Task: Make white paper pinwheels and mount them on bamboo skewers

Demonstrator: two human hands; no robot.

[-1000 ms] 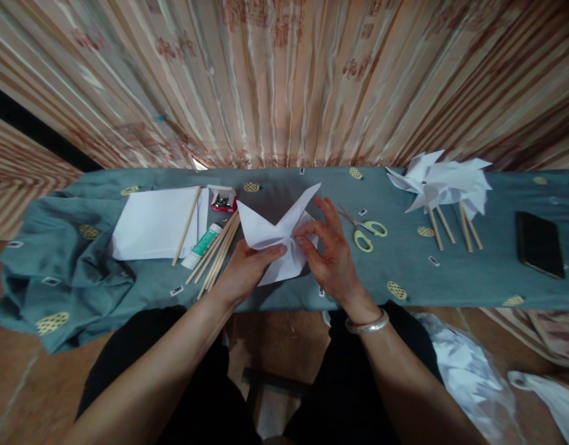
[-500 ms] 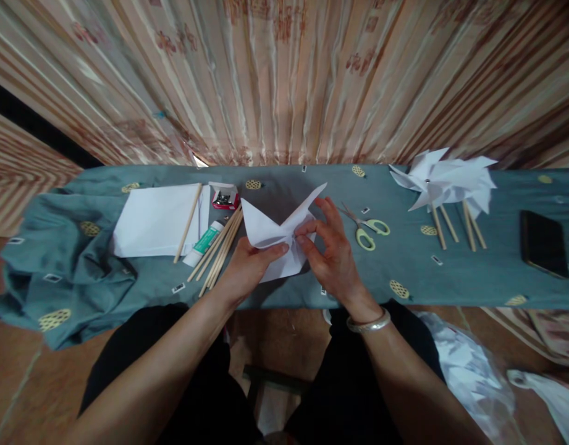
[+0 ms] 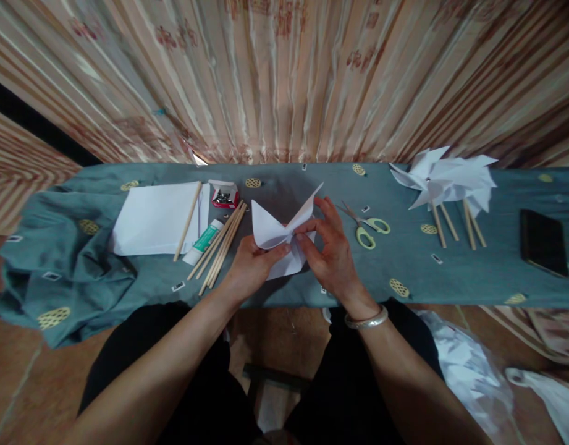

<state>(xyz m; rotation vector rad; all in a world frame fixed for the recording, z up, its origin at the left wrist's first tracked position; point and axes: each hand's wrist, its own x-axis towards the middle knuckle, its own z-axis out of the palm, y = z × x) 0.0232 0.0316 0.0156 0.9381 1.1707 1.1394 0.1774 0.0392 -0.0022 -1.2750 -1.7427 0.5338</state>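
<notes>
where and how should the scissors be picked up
Probably best to grip the scissors by the green handles, coming from the near right: the two loops lie flat and spread on that side, while the blades point away and leftward. The right hand is nearer, but it holds the folded paper.

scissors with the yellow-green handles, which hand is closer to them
Right. The right hand is just to the left of the scissors, fingers on the folded paper pinwheel; the left hand is farther off, across the pinwheel.
</notes>
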